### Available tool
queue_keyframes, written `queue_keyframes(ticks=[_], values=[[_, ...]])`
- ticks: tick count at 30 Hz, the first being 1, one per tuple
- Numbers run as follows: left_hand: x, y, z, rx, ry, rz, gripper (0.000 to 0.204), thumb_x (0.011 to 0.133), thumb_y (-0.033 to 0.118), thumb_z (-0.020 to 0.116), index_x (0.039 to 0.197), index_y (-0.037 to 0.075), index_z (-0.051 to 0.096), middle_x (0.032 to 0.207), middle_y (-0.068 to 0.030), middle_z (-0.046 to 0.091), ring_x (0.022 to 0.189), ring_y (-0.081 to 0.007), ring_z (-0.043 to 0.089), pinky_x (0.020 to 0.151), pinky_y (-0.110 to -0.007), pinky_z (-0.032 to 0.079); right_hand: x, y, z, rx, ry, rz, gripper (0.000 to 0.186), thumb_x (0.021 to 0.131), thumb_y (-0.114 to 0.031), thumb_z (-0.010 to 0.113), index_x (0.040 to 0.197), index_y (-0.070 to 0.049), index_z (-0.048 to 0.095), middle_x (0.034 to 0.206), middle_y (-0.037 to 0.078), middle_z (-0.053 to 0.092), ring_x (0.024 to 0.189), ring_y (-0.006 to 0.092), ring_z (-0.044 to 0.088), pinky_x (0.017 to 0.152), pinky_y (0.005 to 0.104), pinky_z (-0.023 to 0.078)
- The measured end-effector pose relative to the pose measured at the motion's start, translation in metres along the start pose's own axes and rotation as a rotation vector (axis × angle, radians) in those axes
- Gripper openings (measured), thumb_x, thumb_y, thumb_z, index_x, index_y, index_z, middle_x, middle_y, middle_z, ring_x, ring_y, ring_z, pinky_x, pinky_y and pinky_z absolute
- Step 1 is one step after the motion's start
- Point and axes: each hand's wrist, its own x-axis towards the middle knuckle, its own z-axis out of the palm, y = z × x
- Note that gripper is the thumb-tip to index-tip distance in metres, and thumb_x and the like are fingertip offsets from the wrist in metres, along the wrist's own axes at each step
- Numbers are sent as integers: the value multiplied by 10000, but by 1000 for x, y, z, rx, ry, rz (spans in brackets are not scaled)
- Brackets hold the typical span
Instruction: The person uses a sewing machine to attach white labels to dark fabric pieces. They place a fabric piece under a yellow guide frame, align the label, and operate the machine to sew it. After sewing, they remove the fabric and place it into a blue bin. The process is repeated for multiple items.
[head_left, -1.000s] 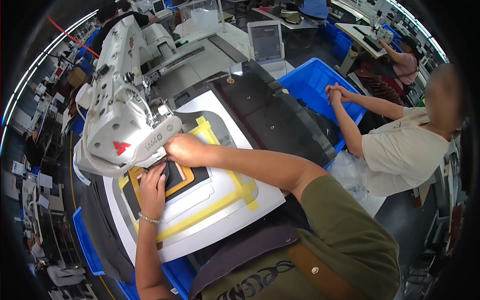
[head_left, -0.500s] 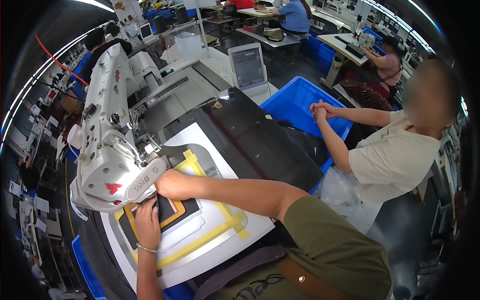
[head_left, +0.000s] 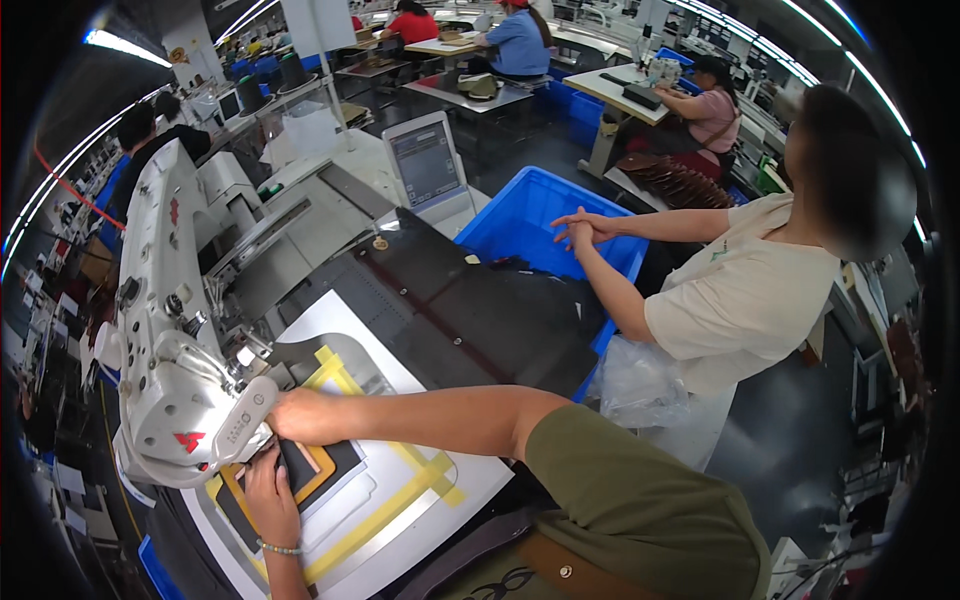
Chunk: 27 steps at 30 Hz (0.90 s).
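My left hand [head_left: 272, 500], with a beaded bracelet at the wrist, lies fairly flat on a black panel inside an orange-yellow frame [head_left: 325, 462], its fingers stretched toward the needle area. My right hand [head_left: 306, 416] is closed beside the head of a large white sewing machine [head_left: 165, 400]. Its fingertips are hidden by the machine, so what they pinch cannot be made out. Beneath the frame are white sheets [head_left: 345, 500] and a metal plate edged with yellow tape [head_left: 400, 497], on a larger white board [head_left: 485, 482].
A dark table plate [head_left: 500, 340] stretches to the right of the machine. Behind it stand a grey control screen [head_left: 425, 165] and a blue bin [head_left: 510, 215]. Close on the right a co-worker [head_left: 745, 285] has their hands together over the bin, above a clear plastic bag [head_left: 640, 385].
The whole view has swung, so machine and hands sit lower and farther left. Both my hands stay at the machine head. The co-worker's clasped fingers have loosened slightly.
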Motion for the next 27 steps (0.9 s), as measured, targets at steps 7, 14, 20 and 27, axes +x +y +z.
queue_keyframes(ticks=[7, 14, 20, 27], values=[[-1, -5, 6, 39, -27, 21, 355, 987, 89, 469, 1292, -50, 585, 1311, -222, 621, 1244, -403, 546, 1097, -473, 370, -4, 6, 6, -27, 90, -47, 186, 785, -141, 628, 883, 1, 700, 975, 146, 649, 926, 303, 625, 756, 381, 540], [-8, -20, 8, 66, -20, 18, 356, 1023, 134, 456, 1305, -41, 584, 1303, -200, 635, 1207, -378, 559, 1061, -452, 371, -1, 3, 1, 10, -2, -18, 232, 752, -195, 654, 887, -18, 719, 967, 130, 648, 945, 287, 620, 735, 381, 538], [-4, -23, 13, 42, -34, -16, 364, 1010, 141, 461, 1299, -42, 586, 1301, -207, 628, 1211, -396, 551, 1080, -484, 348, -5, 5, 3, -18, 14, -49, 231, 755, -206, 648, 866, -15, 717, 956, 136, 649, 921, 303, 627, 721, 402, 538], [-19, -27, 9, 105, -4, -25, 355, 1008, 138, 472, 1300, -22, 598, 1291, -215, 632, 1210, -397, 553, 1085, -472, 355, 5, -12, -8, 82, -25, -62, 216, 723, -174, 657, 836, 8, 689, 915, 171, 654, 902, 332, 638, 699, 421, 553]])
